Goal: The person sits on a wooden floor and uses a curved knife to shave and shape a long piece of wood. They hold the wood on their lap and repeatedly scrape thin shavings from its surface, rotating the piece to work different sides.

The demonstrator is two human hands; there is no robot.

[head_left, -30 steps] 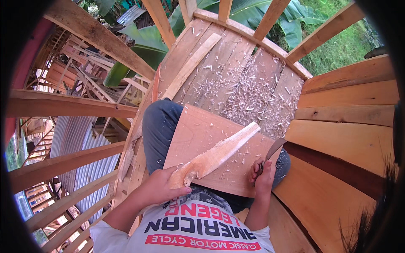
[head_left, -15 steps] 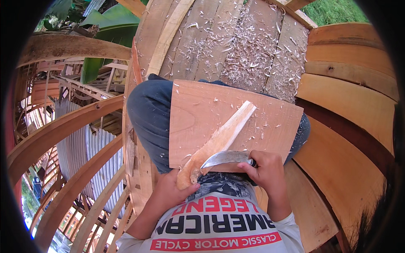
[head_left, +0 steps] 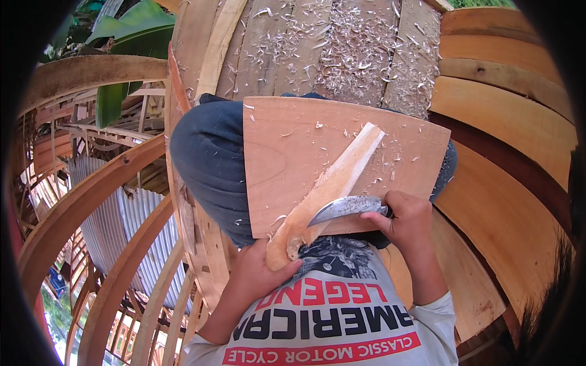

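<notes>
A pale piece of carved wood [head_left: 332, 186] with a curved, hooked near end slants across a flat board [head_left: 274, 152] on my lap. My left hand [head_left: 259, 274] grips its rounded near end, thumb along the inner side of the hook. In my right hand [head_left: 406, 216] is a knife [head_left: 347, 208] with a broad curved blade; most of its dark handle is hidden by my fingers. The blade's tip end rests against the wood's right edge, just above the hook. Small shavings lie on the board around the wood.
Many curled shavings [head_left: 357, 55] cover the plank floor [head_left: 262, 67] beyond my knees. Planks form a wall [head_left: 500, 116] on the right. Curved wooden rails [head_left: 91, 195] stand on the left, with corrugated metal sheets [head_left: 146, 226] and a large green leaf [head_left: 137, 36] outside.
The view has shifted slightly, so my lap, board and hands appear farther right. The knife has moved a little up along the carved wood, away from the hook. Both grips stay the same.
</notes>
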